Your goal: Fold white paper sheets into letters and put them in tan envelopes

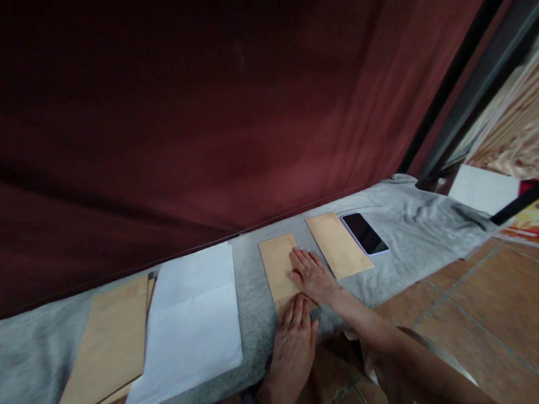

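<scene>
Your left hand (295,341) lies flat, palm down, fingers together and pointing away from you. Your right hand (311,277) rests just beyond its fingertips, also flat, fingers spread slightly, forearm angling in from the right.

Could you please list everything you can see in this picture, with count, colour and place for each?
brown envelope: one, tan, on the grey cloth under both hands
second envelope: one, tan, just right of it
phone: one, black screen, right of the second envelope
white paper: one stack, white, left of centre
envelope stack: one, tan, far left, partly under the paper
grey cloth: one, grey, covering the surface
curtain: one, dark red, behind
tiled floor: reddish brown, lower right
left hand: flat on the envelope's near end
right hand: flat on the envelope
</scene>
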Available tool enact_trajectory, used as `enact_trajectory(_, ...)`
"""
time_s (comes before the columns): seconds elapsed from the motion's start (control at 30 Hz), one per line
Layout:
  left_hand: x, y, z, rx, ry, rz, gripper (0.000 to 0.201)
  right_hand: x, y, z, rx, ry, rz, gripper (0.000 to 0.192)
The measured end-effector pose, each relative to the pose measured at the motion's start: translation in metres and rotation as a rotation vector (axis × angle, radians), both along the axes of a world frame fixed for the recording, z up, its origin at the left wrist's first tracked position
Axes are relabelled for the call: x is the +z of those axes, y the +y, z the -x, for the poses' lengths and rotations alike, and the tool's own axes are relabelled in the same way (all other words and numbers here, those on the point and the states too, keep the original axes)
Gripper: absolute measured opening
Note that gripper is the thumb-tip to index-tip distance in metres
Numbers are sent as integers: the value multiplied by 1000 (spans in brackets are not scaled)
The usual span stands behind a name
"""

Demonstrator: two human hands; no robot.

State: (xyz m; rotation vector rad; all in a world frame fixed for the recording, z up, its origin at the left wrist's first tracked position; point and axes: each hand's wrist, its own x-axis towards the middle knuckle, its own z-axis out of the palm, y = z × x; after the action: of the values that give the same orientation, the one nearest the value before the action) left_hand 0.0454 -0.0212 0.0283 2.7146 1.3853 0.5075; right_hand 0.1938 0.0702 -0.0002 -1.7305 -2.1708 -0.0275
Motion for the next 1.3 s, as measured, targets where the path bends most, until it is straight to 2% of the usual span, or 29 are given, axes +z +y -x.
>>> enact_trajectory(0.13, -6, -1, 5, -17, 24, 15, 46, 2, -14, -5, 55, 0, 37, 55)
enact_trajectory(0.3, 9, 7, 4, -19, -6, 66, 36, -2, -23, -3, 22, -3, 51, 55)
enact_trajectory(0.43, 17, 14, 5, 9, -40, 80, 39, -6, -31, -2, 19, -6, 37, 55)
enact_trajectory(0.57, 4, 28, 12, 38, -4, 51, 43, -5, -44, -6, 56, -4, 21, 57)
enact_trajectory(0.7, -13, 43, 15, -7, 35, -18, 52, -8, -59, -6, 96, -22, 5, 58)
enact_trajectory(0.8, -20, 50, 12, -42, 65, -30, 55, -17, -71, 1, 98, -28, -67, 56)
enact_trajectory(0.9, -23, 58, 7, -13, 80, -7, 55, -29, -85, 11, 112, -22, -154, 57)
enact_trajectory(1.0, -24, 73, 4, -1, 115, 31, 54, -37, -95, 21, 124, -3, -95, 59)
enact_trajectory(1.13, -23, 104, -4, -19, 173, 25, 55, -36, -104, 26, 132, 5, 37, 70)
enact_trajectory(1.3, -18, 145, -31, 68, 209, 36, 56, -26, -107, 19, 200, 0, -21, 77)
